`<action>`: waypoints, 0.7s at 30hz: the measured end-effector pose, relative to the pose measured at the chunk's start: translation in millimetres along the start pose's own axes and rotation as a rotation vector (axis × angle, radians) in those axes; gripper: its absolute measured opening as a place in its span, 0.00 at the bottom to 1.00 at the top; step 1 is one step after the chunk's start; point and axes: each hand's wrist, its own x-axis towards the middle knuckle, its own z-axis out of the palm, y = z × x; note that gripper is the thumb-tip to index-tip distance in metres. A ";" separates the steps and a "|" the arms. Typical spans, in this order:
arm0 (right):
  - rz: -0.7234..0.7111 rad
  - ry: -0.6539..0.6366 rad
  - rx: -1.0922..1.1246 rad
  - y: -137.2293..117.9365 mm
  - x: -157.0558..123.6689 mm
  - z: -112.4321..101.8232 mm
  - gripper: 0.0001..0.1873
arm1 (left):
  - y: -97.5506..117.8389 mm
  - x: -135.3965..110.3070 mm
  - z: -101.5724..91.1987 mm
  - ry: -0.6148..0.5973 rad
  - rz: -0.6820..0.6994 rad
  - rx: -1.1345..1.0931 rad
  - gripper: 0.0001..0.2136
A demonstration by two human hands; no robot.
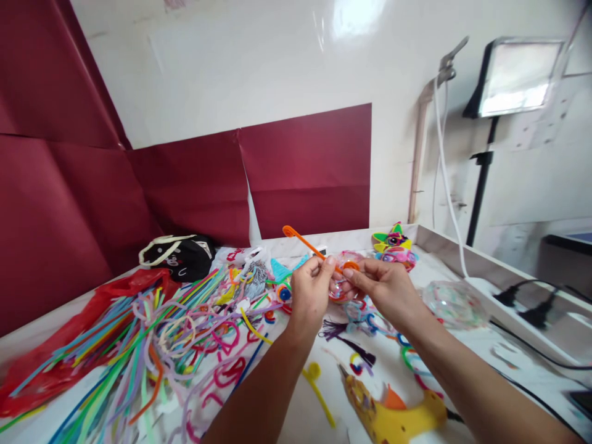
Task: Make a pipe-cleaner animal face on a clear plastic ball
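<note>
An orange pipe cleaner [303,239] is held up between both hands above the table, with a small curl at its far end and a coil at the near end. My left hand [309,295] pinches its straight part. At the coiled end, my right hand [382,285] grips with thumb and fingers. Behind the hands lies a clear plastic packet with reddish contents [348,258], partly hidden. Below them on the table are a yellow pipe cleaner with a coiled end [319,391], dark purple tassels [354,348] and a yellow glue gun [398,413].
A large pile of colourful pipe cleaners [134,345] spreads over a red plastic bag [28,376] at the left. A black pouch [192,256] stands behind it. At right are a clear plastic bag [456,303], a power strip [522,314] with cables, and a lamp [520,77].
</note>
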 end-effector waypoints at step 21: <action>-0.165 -0.133 -0.716 -4.9 -1.7 -19.2 0.15 | 8.8 -8.5 -2.2 -0.057 0.232 0.608 0.16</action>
